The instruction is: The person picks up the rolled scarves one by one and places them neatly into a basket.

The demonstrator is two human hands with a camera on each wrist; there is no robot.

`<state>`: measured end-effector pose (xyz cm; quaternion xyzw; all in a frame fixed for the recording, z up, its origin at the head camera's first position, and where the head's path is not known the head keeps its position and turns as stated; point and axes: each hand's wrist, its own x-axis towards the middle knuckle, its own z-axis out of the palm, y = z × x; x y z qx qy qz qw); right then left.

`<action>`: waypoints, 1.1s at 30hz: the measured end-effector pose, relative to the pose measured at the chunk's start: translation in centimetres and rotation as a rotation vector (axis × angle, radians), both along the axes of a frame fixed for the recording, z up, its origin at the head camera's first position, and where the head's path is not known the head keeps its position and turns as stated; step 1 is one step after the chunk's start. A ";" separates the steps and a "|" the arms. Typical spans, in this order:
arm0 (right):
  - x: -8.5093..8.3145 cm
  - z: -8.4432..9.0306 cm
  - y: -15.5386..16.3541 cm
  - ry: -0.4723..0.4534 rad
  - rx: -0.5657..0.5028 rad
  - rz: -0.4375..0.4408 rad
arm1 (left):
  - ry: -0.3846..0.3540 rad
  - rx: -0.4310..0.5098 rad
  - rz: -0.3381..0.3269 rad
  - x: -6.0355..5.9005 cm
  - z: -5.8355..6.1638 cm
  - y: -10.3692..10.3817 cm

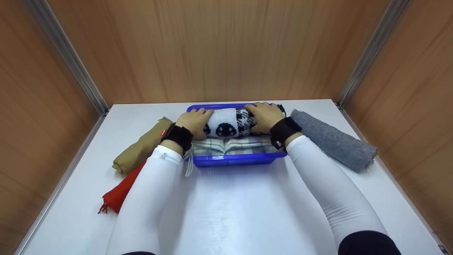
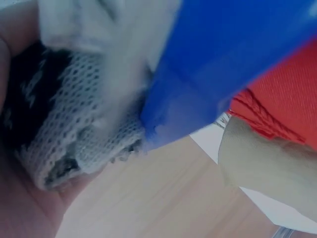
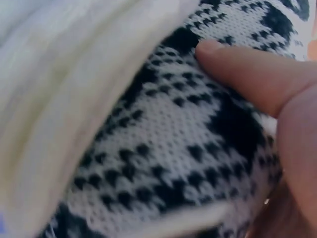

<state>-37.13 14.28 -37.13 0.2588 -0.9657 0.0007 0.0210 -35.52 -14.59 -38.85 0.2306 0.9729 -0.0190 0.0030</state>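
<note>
over there, the basket (image 1: 233, 160) sits toward the back of the table (image 1: 226, 219), the back wall (image 1: 226, 53) behind it. inside, i see the folded cloth (image 1: 224, 146) lying before the knit roll (image 1: 226, 124), the person's left hand (image 1: 195, 122) on its left end, the right hand (image 1: 265, 115) on its right. left of the basket lies the far roll (image 1: 141, 147), the near roll (image 1: 122, 193) before it; right, the side roll (image 1: 336, 141).
</note>
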 end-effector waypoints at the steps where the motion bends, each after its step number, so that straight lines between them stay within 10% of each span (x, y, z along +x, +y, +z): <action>1: 0.0 0.2 0.2 -0.004 -0.007 0.000 | -0.016 0.004 0.004 0.0 0.0 -0.1; 14: 1.1 3.2 2.7 -0.012 -0.080 -0.005 | -0.124 0.074 0.036 0.6 1.3 -0.6; 33: 0.2 0.0 2.5 0.082 -0.133 0.045 | 0.129 0.144 -0.023 0.5 0.8 -0.5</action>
